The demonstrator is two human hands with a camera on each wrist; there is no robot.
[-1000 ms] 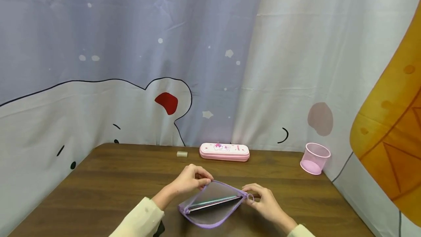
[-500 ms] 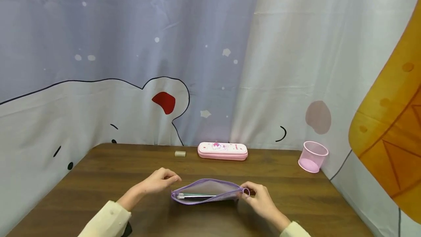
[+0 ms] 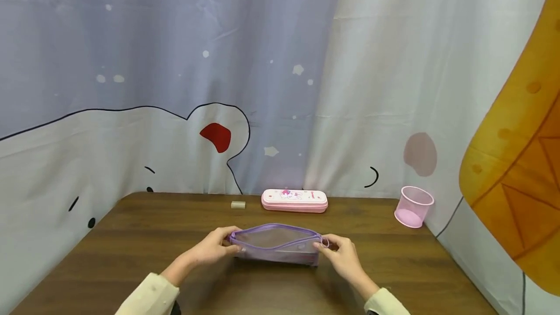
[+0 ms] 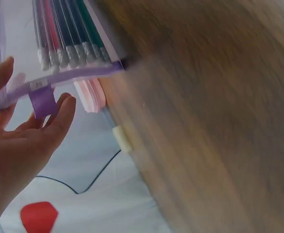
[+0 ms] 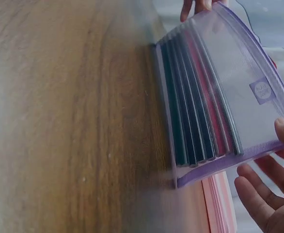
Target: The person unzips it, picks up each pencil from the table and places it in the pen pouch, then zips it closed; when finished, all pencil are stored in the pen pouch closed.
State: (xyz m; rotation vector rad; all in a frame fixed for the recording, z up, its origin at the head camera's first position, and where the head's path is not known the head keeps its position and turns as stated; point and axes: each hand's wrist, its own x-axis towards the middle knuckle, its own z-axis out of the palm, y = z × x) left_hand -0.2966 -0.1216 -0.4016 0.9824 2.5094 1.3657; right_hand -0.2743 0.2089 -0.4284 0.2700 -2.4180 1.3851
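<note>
A translucent purple zip pouch (image 3: 280, 253) stands on its long edge, its zipped mouth gaping upward. Several pencils (image 5: 195, 97) lie lengthwise inside along the bottom, dark, green and red, seen through the mesh. My left hand (image 3: 210, 248) holds the pouch's left top corner between thumb and fingers, beside a small purple tab (image 4: 43, 102). At the opposite corner, near the round zip ring (image 3: 324, 242), my right hand (image 3: 343, 256) pinches the pouch, thumb on the near side and fingers beyond.
Behind the pouch lies a pink pencil case (image 3: 294, 201) at the table's back edge. To its left is a small pale eraser-like block (image 3: 238, 204). A pink cup (image 3: 413, 207) stands at the back right. A printed curtain (image 3: 271, 81) hangs behind the wooden table (image 3: 144, 237).
The pouch has tipped from mouth facing me to upright and moved slightly away. My left hand let go of its rim, moved left and now holds its left corner. My right hand kept its corner.
</note>
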